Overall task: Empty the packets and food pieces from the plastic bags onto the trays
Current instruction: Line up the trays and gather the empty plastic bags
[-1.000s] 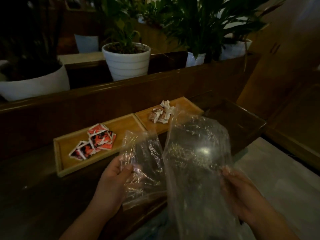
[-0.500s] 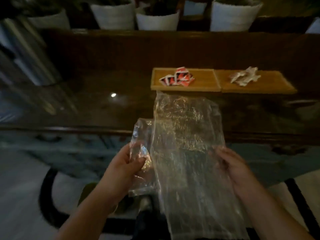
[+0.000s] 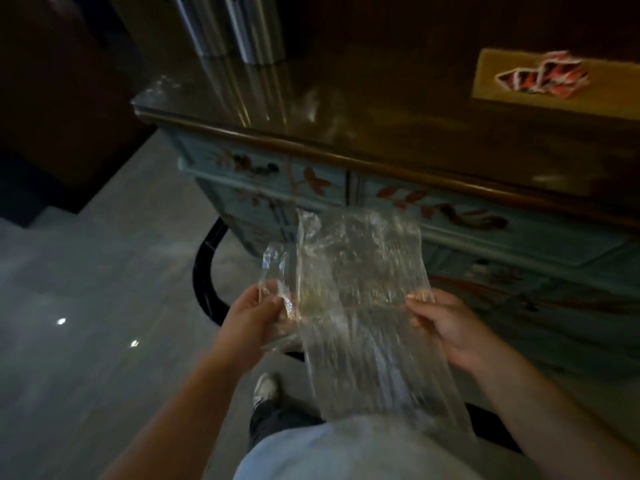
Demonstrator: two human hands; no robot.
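Left hand (image 3: 254, 315) pinching small plastic bag (image 3: 277, 289); right hand (image 3: 446, 327) gripping edge of large plastic bag (image 3: 360, 306). Both bags apparently empty, held below surface (image 3: 381, 133) edge. Large bag long axis near-to-far, far end pointing at surface. Red packets (image 3: 543, 76) already on tray (image 3: 491, 74), far right. Emptying apparently complete.

Dim and warm-toned throughout, with heavy motion blur. Streaked reflections across the glossy dark-brown wooden tabletop (image 3: 398, 109), smeared under the blurred silvery metal cylinders (image 3: 228, 26) at its far edge. Two small white glints on the grey polished floor (image 3: 86, 306) left of that tabletop. Faint sparkle on the crinkled clear plastic bags (image 3: 360, 271) below its front edge. Corners darkened and bent.
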